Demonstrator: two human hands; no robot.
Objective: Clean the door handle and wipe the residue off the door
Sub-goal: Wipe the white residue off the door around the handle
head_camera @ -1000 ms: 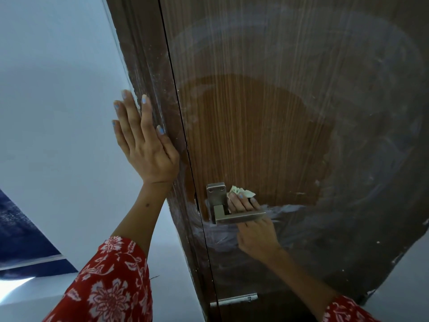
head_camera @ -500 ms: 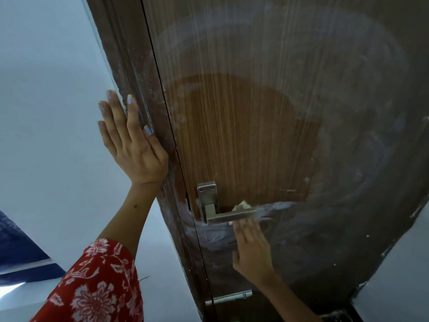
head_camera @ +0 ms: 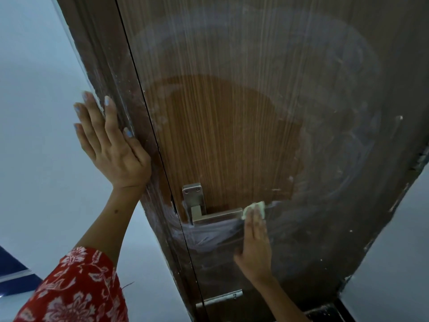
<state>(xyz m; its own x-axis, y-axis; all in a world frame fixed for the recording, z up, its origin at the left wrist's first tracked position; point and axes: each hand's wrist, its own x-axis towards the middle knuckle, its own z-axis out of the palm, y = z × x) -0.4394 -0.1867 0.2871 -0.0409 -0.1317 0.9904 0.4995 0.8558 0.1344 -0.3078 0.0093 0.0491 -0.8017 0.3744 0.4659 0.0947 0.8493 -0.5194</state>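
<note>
Since a second ago the right hand [head_camera: 255,240] has come out from behind the door handle [head_camera: 216,216]: then its fingers were curled round the lever with the cloth bunched above them, and now it lies flat against the door [head_camera: 220,135] just past the free end of the lever, fingers straight and close together, pointing up. The cloth [head_camera: 254,208] is pressed under the fingertips against the wood, a pale wad showing at the lever's right end. The left hand [head_camera: 111,145] has stayed where it was, palm flat and fingers spread, braced across the door frame [head_camera: 102,66] and the white wall [head_camera: 34,112] beside it. Its red flowered sleeve [head_camera: 79,289] sits at the lower left.

By count: one door, one handle with one square plate fixed by two screws, one cloth, two hands. One smaller metal bar [head_camera: 220,299] shows lower on the door, near the edge.

The residue [head_camera: 325,101] covers most of the door as whitish swirls and vertical streaks. One cleaner patch of bare brown wood sits above the handle. Just below the lever the film is thick and smeared in curved strokes, running from the door edge to the right hand. The frame also carries white smears beside the left wrist.
</note>
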